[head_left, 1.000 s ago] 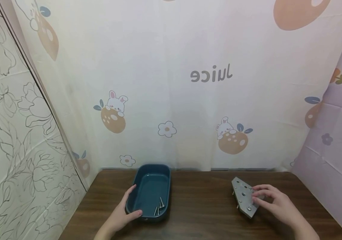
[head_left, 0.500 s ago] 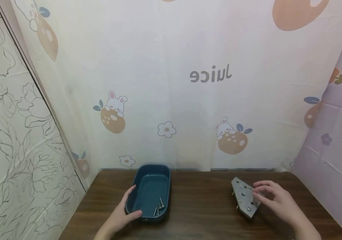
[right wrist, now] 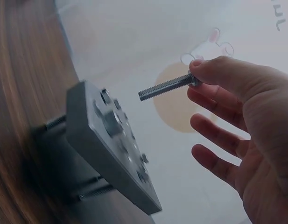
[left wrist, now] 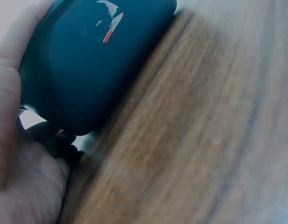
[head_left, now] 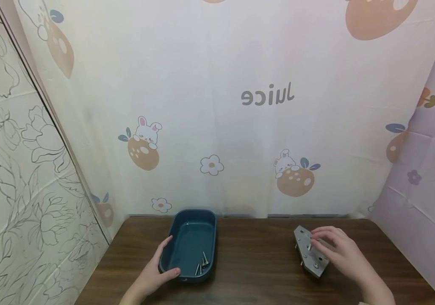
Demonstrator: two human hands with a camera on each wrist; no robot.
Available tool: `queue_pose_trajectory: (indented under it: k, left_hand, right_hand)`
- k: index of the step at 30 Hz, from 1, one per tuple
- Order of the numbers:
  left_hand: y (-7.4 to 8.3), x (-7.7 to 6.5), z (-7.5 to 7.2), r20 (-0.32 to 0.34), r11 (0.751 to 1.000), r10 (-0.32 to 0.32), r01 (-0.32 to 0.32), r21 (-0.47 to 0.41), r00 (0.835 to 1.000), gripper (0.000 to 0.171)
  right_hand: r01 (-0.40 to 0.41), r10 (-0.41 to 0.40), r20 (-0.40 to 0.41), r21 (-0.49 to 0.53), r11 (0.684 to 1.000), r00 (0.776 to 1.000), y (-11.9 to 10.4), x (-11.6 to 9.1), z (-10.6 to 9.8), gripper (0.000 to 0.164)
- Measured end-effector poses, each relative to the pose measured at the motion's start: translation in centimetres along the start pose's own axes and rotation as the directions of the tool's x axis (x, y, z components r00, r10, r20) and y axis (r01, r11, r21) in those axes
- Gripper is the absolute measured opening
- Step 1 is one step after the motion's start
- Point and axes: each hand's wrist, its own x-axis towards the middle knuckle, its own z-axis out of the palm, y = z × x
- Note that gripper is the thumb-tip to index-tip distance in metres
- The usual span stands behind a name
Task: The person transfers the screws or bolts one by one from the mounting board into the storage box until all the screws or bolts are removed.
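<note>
My right hand (head_left: 337, 250) pinches a threaded bolt (right wrist: 167, 87) by its head between thumb and index finger, the other fingers loosely bent. Beneath that hand lies a thick grey metal plate (head_left: 316, 267) with several holes. Several bolts are seated in it, and their shanks (right wrist: 94, 192) stick out below it. In the right wrist view the bolt's free end is apart from the plate. My left hand (head_left: 152, 271) grips the near left corner of a dark blue tray (head_left: 213, 237), thumb on its rim. Several loose bolts (head_left: 203, 260) lie in the tray's near right corner.
Both the tray and the plate are on a brown wood-grain table (head_left: 255, 258). A printed curtain (head_left: 240, 135) hangs behind the far edge. Patterned sheets close off the left side (head_left: 23, 182) and the right side (head_left: 423, 186).
My right hand has drawn a bolt up from the right part of the plate and shifted left with it, over the plate's middle. The left hand and tray stay in place.
</note>
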Motion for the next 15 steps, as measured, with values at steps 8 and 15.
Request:
queue_pose_trajectory:
  k: [8,15]
  left_hand:
    - [0.0,0.0,0.0,0.003,1.0,-0.009,0.009,-0.004,1.0,0.086]
    - [0.0,0.1,0.1,-0.01,1.0,-0.016,0.016,0.009,1.0,0.086]
  right_hand:
    - [-0.01,0.009,-0.017,-0.04,0.999,1.0,-0.8,0.7,1.5,0.01]
    - [-0.003,0.002,-0.03,-0.03,1.0,1.0,-1.7,1.0,2.4,0.011]
